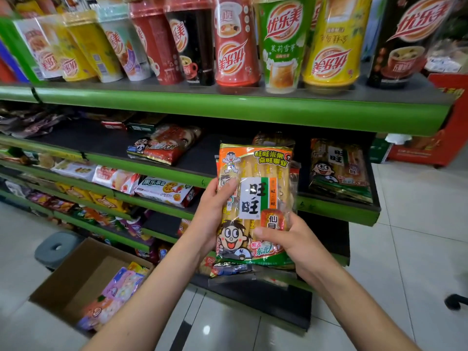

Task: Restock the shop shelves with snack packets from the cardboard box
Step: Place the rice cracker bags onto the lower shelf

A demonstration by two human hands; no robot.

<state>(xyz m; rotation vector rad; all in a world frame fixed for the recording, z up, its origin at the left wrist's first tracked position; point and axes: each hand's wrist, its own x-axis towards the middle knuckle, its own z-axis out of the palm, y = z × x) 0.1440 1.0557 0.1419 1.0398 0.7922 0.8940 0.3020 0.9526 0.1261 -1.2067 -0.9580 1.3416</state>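
Both hands are on the rice cracker packet (pixel 255 203), held upright in front of the second shelf (pixel 336 207), long axis running top to bottom with the cartoon face at the lower end. The left hand (pixel 215 211) grips the left edge about halfway up, thumb curled over the front; the right hand (pixel 291 245) pinches the lower right corner, thumb across the print, so most of the packet rises above that grip. Just right of the packet, matching packets (pixel 339 171) already sit on that shelf, and that looks the likely slot: a short push forward and right, I'd judge, the right hand being nearer. The cardboard box (pixel 76 282) sits on the floor well down-left of the packet, snacks inside.
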